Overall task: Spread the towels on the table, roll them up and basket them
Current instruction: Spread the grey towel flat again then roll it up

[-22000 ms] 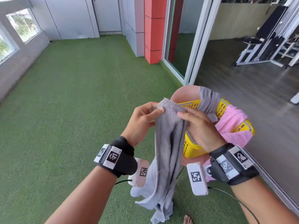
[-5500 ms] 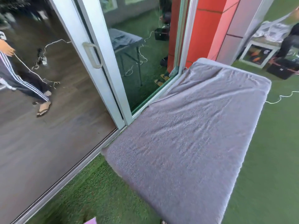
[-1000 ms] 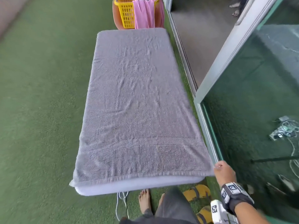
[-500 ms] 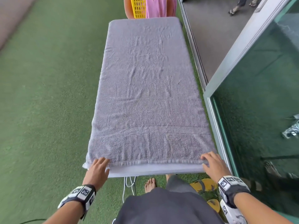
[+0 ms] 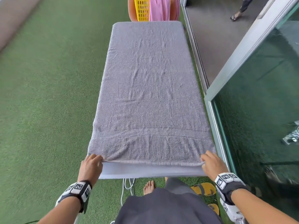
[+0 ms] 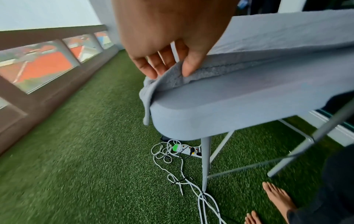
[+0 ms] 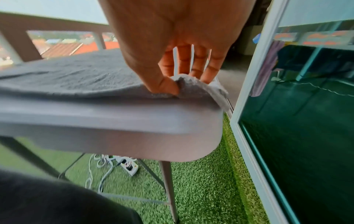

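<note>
- Spreading looks done for this one: grey towel (image 5: 148, 88) laid flat along the whole worktop (image 5: 150, 172), reaching from the hands to the far end, a few shallow wrinkles in the middle, long sides draped slightly over the edges.
- Rolling judged barely begun: near hem lifted just off the worktop between the hands, no turn of roll formed yet, a bare strip of worktop showing just below the hem.
- Still to come for this towel, by the task: the whole roll away from the hands, then the carry to the basket.
- Yellow basket (image 5: 142, 8) well beyond the far end of the worktop, straight ahead of the hands, with a pink towel (image 5: 159, 8) hanging over its rim; not rolled, so likely at least one more towel to spread, roll and put back.
- Left hand (image 5: 90, 167) pinching the near left corner of the hem, thumb under, fingers on top.
- Right hand (image 5: 212, 164) pinching the near right corner likewise, thumb and fingers closed on the cloth.
- Cables and a power strip (image 6: 187, 150) on the grass under the worktop, below the hands.
</note>
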